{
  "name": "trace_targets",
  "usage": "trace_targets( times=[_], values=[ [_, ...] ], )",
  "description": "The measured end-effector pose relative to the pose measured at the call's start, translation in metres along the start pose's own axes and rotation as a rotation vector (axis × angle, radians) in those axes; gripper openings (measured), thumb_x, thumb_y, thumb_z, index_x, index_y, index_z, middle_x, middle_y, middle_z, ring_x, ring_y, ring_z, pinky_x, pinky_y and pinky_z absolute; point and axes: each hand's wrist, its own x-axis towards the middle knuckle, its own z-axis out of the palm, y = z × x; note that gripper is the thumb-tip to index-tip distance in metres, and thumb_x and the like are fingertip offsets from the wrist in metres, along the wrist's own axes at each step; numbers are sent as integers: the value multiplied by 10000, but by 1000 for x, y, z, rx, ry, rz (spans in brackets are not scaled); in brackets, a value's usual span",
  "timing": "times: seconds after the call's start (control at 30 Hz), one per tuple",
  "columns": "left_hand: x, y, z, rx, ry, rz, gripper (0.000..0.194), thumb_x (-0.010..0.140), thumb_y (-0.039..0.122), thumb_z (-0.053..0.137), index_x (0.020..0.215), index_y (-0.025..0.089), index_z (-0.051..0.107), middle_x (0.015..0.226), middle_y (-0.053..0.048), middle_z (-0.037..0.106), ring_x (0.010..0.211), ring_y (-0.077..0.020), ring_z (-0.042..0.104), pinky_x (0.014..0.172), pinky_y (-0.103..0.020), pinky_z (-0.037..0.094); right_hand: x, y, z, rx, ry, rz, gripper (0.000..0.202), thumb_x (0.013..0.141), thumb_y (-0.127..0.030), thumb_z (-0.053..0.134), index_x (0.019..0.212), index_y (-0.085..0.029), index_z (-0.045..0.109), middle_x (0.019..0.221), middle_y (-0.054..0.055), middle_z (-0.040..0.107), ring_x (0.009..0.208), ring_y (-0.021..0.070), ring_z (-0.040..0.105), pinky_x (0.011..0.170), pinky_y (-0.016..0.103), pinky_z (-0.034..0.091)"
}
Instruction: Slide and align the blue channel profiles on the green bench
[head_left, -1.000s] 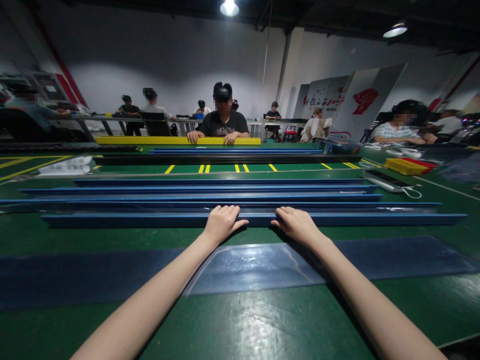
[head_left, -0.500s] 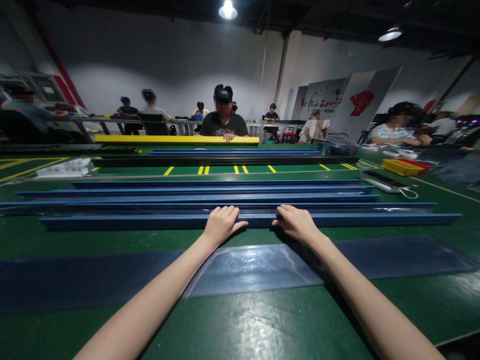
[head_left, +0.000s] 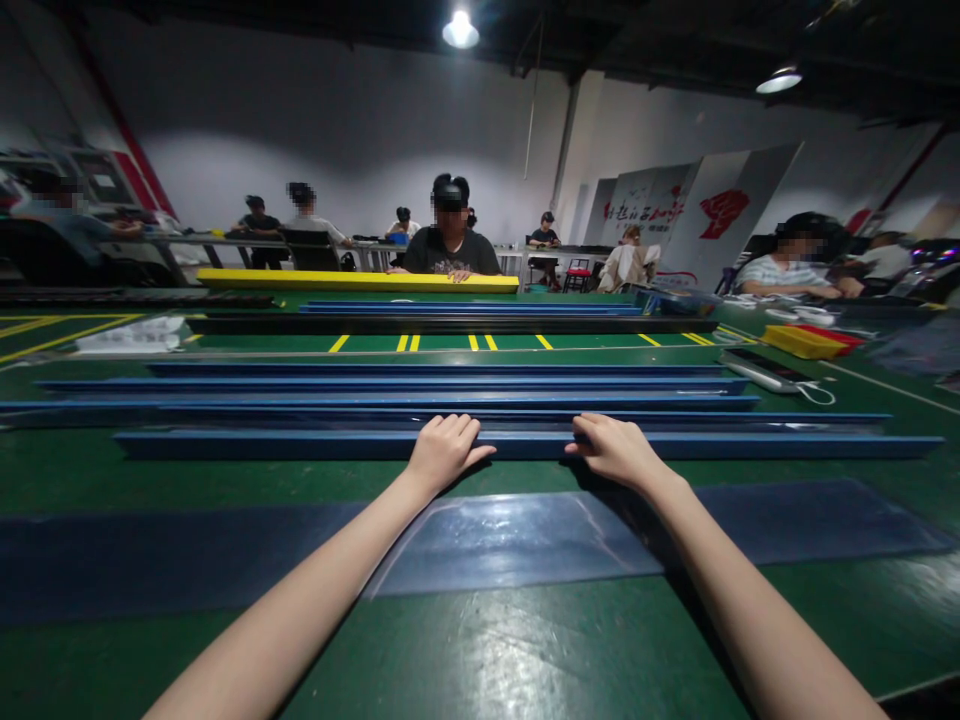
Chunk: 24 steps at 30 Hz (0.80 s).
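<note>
Both outstretched, thumbs inward, the left hand (head_left: 448, 448) and right hand (head_left: 616, 450) are curled over the nearest blue rail (head_left: 529, 448), holding it. One clear strip (head_left: 517, 545) lies nearer; one yellow rail (head_left: 360, 281) is far beyond. Since half a second earlier, the held rail and right hand have shifted rightward.

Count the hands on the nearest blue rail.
2: left hand on the left half of the rail, right hand on its right half. None seem hidden.
</note>
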Motion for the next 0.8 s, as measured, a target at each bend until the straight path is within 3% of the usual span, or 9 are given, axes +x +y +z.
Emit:
trace_targets(
  times=[0.17,0.3,0.47,0.8],
  values=[
    [0,0,1,-4,-6,-9,378,833,493,371,726,158,510,672,-34,564,611,-148,499,559,-276,279,2,-7,7,-30,43,-71,316,821,-438,393,911,-175,544,960,87,589,848,185,541,622,249,333],
    [0,0,-1,-3,-6,-13,380,831,495,374,722,158,509,672,-33,565,613,-149,499,561,-276,281,6,-22,11,-36,121,-157,340,840,-454,367,879,-161,535,888,83,585,833,182,526,637,255,342],
    [1,1,-2,-7,-9,-11,379,836,490,368,730,155,510,673,-32,565,615,-149,502,565,-275,284,9,-32,10,-45,158,-80,265,863,-386,369,807,-175,518,843,58,588,810,161,530,556,239,304],
    [0,0,-3,-14,-12,-18,375,835,490,370,715,163,506,665,-36,562,606,-149,498,563,-275,288,8,-31,0,-25,61,-24,229,847,-372,401,811,-183,526,884,65,599,829,164,541,512,231,268]
  ],
)
